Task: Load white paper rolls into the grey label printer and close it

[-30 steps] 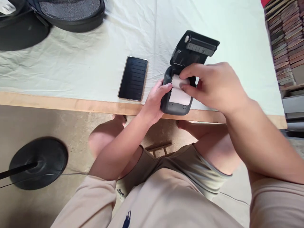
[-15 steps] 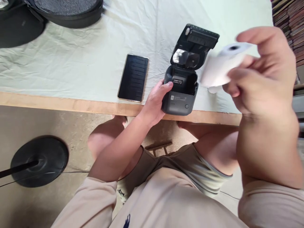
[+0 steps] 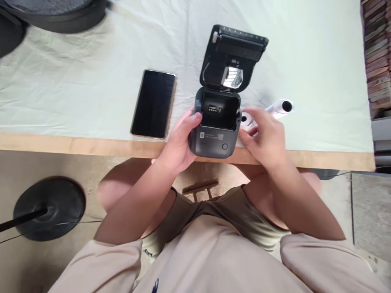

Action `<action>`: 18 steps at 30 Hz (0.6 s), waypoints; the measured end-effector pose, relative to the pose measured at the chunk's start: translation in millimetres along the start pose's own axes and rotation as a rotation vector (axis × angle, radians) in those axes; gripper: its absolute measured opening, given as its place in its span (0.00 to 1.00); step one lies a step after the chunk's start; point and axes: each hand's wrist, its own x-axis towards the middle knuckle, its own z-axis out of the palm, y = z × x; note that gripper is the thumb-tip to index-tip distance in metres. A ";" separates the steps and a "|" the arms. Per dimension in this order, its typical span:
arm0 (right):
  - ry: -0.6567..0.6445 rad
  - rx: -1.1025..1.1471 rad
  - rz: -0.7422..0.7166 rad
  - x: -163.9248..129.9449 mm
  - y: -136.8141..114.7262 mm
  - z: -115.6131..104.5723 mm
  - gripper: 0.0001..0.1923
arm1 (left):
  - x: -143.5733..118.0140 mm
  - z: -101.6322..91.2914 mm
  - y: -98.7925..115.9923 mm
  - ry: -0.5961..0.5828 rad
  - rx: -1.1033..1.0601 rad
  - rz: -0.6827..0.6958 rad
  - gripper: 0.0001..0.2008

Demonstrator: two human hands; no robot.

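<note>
My left hand [image 3: 180, 140] grips a dark grey portable label printer [image 3: 214, 142] by its left side, the thumb on the rim of the paper bay. The printer's lid [image 3: 233, 57] stands raised, and the bay [image 3: 220, 112] under it shows no roll. Close against the printer's right side, my right hand [image 3: 265, 134] is closed around a small white paper roll [image 3: 245, 119] with a dark core hole. Fingers and printer hide part of that roll. Beyond the right hand, a second, longer-looking white roll [image 3: 279, 108] rests on the cloth.
A smartphone [image 3: 153, 103] with a dark screen lies left of the printer on the pale cloth [image 3: 91, 93]. The table's wooden front edge [image 3: 76, 144] runs across my knees. A black round case [image 3: 61, 20] sits at the back left; a round black stand base [image 3: 50, 207] is on the floor.
My right hand has lowered the white roll from near the camera to beside the printer. The second roll shows more fully. The whole view has shifted slightly; the left hand keeps its hold.
</note>
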 end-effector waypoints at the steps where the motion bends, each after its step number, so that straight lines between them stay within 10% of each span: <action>1: -0.019 -0.034 0.015 -1.6 -1.1 -3.3 0.20 | 0.4 2.2 1.3 0.007 -0.005 0.006 0.11; 9: 0.433 -0.058 0.062 -12.3 7.5 -29.0 0.23 | 2.0 9.9 2.9 0.084 0.037 0.006 0.14; 18: 0.220 0.008 0.205 4.4 66.7 -22.1 0.36 | 3.8 11.9 -0.6 0.086 0.037 0.044 0.14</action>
